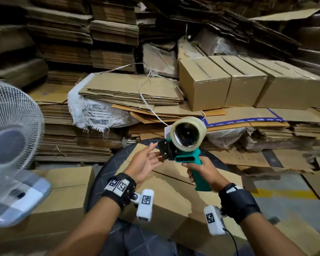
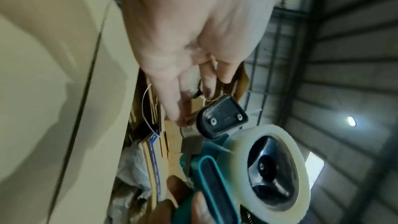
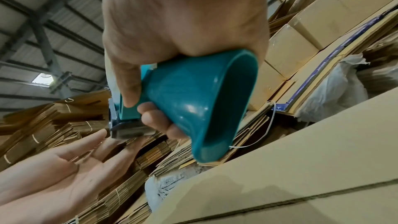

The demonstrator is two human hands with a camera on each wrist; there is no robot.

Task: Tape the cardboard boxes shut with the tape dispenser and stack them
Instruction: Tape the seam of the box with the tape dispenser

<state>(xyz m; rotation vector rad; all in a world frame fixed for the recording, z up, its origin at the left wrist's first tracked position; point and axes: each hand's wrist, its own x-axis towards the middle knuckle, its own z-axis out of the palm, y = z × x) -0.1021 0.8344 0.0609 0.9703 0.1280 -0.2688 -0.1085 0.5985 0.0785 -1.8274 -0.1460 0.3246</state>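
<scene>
Directly below both hands lies the brown cardboard box [image 1: 174, 196] on the round dark bench [image 1: 103, 174]. Right hand [image 1: 201, 170] grips the teal tape dispenser [image 1: 185, 145], nose pointing left; left hand [image 1: 146, 163], fingers loosely spread, touches its black nose, nearer the tape end.

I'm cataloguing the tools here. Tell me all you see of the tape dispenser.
The tape dispenser is teal plastic with a pistol handle, a black front plate with two screws, and a roll of clear tape on its hub. The right hand grips the handle, holding it above a cardboard box. The open left hand reaches its front.
</scene>
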